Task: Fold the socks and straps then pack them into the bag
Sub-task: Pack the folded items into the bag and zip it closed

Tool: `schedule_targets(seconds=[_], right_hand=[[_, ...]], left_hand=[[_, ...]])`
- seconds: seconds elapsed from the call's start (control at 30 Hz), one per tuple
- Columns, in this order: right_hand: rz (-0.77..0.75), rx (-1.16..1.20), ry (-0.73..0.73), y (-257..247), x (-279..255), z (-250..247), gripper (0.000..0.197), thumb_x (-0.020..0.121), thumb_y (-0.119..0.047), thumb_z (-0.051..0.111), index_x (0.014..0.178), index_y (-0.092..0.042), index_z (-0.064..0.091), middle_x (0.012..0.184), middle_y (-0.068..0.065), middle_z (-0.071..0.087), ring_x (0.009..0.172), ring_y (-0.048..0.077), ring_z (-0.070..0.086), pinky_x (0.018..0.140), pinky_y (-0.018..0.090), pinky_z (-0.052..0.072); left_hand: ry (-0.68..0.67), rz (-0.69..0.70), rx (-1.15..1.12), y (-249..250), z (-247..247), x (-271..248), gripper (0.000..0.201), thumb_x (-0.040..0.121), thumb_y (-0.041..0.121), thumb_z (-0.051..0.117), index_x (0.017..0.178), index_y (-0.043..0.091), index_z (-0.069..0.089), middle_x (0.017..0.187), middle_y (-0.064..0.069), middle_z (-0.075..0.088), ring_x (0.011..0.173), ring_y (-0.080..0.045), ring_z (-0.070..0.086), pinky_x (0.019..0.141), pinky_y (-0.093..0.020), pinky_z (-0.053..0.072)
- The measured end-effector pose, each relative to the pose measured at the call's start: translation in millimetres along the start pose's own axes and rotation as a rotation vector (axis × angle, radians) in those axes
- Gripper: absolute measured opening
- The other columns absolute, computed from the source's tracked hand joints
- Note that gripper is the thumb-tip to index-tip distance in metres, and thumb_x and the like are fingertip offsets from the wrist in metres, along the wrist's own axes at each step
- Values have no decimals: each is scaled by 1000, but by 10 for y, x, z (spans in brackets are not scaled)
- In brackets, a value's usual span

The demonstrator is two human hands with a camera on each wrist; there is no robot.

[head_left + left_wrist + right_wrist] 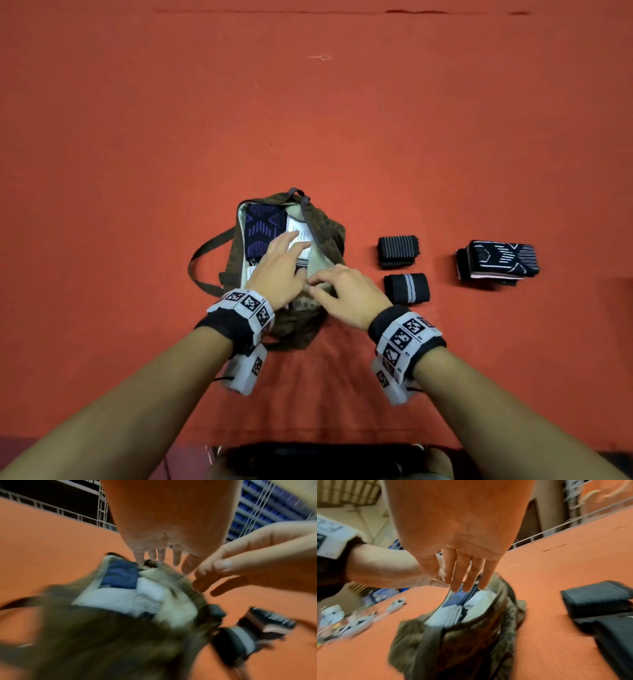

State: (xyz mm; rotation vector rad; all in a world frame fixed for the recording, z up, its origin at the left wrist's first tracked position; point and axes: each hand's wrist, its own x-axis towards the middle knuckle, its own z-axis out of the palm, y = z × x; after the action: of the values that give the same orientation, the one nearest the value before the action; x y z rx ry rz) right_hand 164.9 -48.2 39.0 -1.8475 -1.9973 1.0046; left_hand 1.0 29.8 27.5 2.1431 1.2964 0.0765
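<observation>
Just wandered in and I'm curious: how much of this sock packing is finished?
Partly done. A folded blue patterned sock and white items already lie in the open bag. Both hands, left and right, are over its opening, apparently settling the contents. Left outside on the red surface: two folded straps and a dark sock bundle.

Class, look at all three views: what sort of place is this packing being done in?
Probably a storeroom or workshop, not a home. A wide red-orange cloth-covered table carries the bag; behind it stand metal racks of blue bins, and bagged white cables lie at the table's edge.
</observation>
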Motion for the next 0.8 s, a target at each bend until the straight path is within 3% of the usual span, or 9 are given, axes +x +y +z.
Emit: schedule_targets(seconds=[0.13, 0.3, 0.4, 0.5, 0.63, 0.7, 0.73, 0.77, 0.8], right_hand=[[130, 90, 255, 519, -290, -527, 23, 97, -30, 58, 116, -25, 71, 115, -3, 70, 117, 17, 58, 100, 40, 48], [318, 142, 563, 1369, -805, -1074, 24, 96, -25, 62, 117, -21, 71, 118, -1, 70, 119, 17, 56, 103, 32, 43], [494, 158, 726, 1970, -1073, -1261, 36, 94, -28, 65, 127, -16, 64, 126, 3, 66, 125, 23, 52, 106, 32, 38], [740, 342, 859, 2622, -1238, -1304, 65, 87, -44, 72, 140, -12, 51, 140, 8, 57, 134, 26, 46, 112, 38, 37], [964, 789, 706, 3256, -1238, -1267, 115, 74, -61, 81, 156, -4, 22, 158, 14, 38, 144, 28, 40, 119, 39, 32], [996, 1014, 615, 3458, -1176, -1143, 137, 60, -67, 86, 158, -4, 13, 153, 12, 44, 136, 27, 50, 113, 44, 41], [996, 1110, 579, 3523, -1144, -1069, 142, 50, -69, 88, 156, -5, 17, 146, 8, 53, 127, 23, 57, 106, 46, 48], [990, 1176, 545, 3594, -1110, -973, 135, 46, -67, 88, 152, -6, 30, 133, 2, 62, 118, 18, 61, 99, 44, 53], [966, 1215, 532, 3641, -1081, -891, 113, 51, -63, 88, 141, -9, 48, 121, -3, 68, 112, 14, 64, 94, 41, 55]], left_hand=[[89, 154, -106, 795, 87, 388, 41, 98, 14, 52, 139, 17, 54, 153, 0, 42, 145, -16, 28, 119, -38, 29], [-21, 288, -140, 1754, 539, 775, 37, 100, 24, 53, 137, 22, 54, 149, 3, 46, 142, -14, 34, 114, -35, 31], [-101, 286, -163, 2164, 926, 995, 41, 100, 25, 57, 140, 17, 52, 146, -2, 48, 138, -19, 42, 112, -30, 30], [-202, 223, -157, 2477, 1320, 1255, 50, 99, 28, 60, 144, 12, 47, 146, -8, 48, 137, -22, 44, 112, -27, 29], [-295, 128, -78, 2758, 1792, 1727, 64, 94, 36, 67, 148, 12, 41, 151, -10, 44, 139, -23, 43, 113, -30, 31], [-366, 85, -55, 2860, 1979, 1975, 78, 87, 37, 75, 151, 13, 37, 152, -8, 45, 138, -23, 46, 114, -31, 34], [-423, 58, -27, 2904, 2066, 2099, 83, 84, 36, 78, 152, 14, 36, 150, -6, 48, 134, -22, 49, 111, -29, 37], [-489, 34, 22, 2936, 2129, 2207, 84, 82, 33, 80, 151, 15, 37, 145, -5, 52, 129, -21, 53, 106, -26, 39], [-561, 5, 67, 2953, 2181, 2303, 79, 81, 30, 81, 148, 17, 41, 137, -3, 57, 121, -21, 57, 99, -24, 41]])
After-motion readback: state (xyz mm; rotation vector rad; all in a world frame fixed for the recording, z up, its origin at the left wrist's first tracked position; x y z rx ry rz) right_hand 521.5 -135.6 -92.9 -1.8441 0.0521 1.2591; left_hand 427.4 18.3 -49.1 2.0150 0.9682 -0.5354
